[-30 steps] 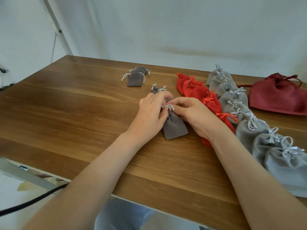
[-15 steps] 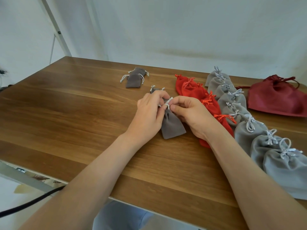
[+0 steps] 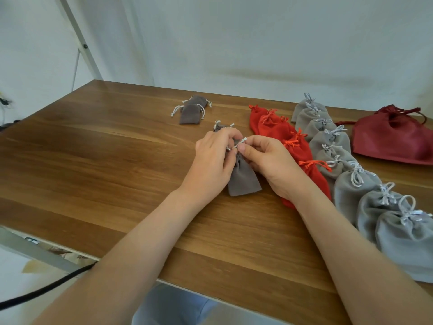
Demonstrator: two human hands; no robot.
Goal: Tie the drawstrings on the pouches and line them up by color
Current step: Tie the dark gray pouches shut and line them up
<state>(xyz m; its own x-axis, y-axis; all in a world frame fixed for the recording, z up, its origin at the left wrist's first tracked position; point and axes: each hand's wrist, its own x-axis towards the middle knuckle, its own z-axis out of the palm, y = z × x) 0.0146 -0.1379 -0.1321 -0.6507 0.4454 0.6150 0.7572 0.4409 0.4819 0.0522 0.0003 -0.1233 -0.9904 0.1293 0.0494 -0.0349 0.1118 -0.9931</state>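
Observation:
A small dark grey pouch [image 3: 243,178] lies on the wooden table [image 3: 93,160] between my hands. My left hand [image 3: 213,164] and my right hand [image 3: 264,160] both pinch its pale drawstring [image 3: 239,145] at the pouch's neck. Just behind my left hand another dark grey pouch [image 3: 221,126] peeks out. Two more dark grey pouches [image 3: 191,113] lie farther back with loose strings. To the right runs a row of red pouches [image 3: 278,131], and beyond it a row of light grey tied pouches [image 3: 356,184].
A larger dark red bag [image 3: 396,139] sits at the back right. The table's front edge [image 3: 210,294] is close to me, with a black cable [image 3: 46,287] hanging below left. A slanted metal pole [image 3: 79,38] stands against the white wall.
My fingers have lifted the drawstring ends slightly above the pouch neck and drawn them tighter. The pouch itself has stayed in place.

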